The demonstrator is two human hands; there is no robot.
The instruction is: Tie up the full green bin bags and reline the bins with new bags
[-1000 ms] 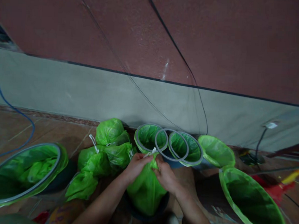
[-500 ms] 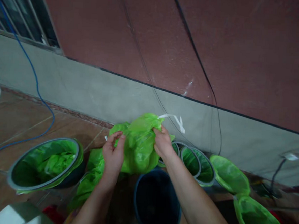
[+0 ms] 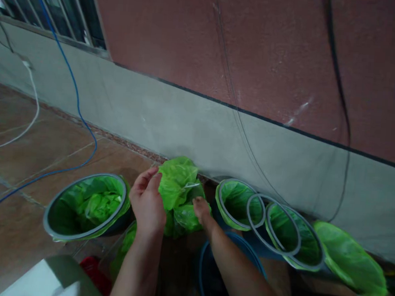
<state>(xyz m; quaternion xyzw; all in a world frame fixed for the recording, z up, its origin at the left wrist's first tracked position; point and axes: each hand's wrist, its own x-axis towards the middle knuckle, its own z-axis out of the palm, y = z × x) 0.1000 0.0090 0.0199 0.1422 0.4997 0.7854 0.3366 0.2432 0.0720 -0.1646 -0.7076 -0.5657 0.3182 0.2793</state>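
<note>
A thin green plastic bag point(image 3: 178, 182) hangs crumpled between my two hands, a little in front of the wall's foot. My left hand point(image 3: 149, 201) pinches its left edge, thumb and fingers together. On the other side my right hand point(image 3: 202, 211) has its fingers closed on the bag's lower right part; the fingertips are partly hidden. A white drawstring point(image 3: 191, 184) lies across the bag near its middle. Below my right forearm stands a dark blue bin point(image 3: 211, 278) without a visible liner. More green plastic point(image 3: 124, 250) is bunched beside my left forearm.
A green-lined bin point(image 3: 50, 228) with crumpled green plastic inside stands at left. Several lined bins with grey rings point(image 3: 311, 262) line the wall at right, beside a green bag point(image 3: 348, 255). A blue cable point(image 3: 78, 100) crosses the floor. A white box point(image 3: 38, 281) is at lower left.
My view has turned left, so the scene sits further right. The bag has dropped lower and looks more folded, with its white drawstring now across its middle. My right hand has come down with it.
</note>
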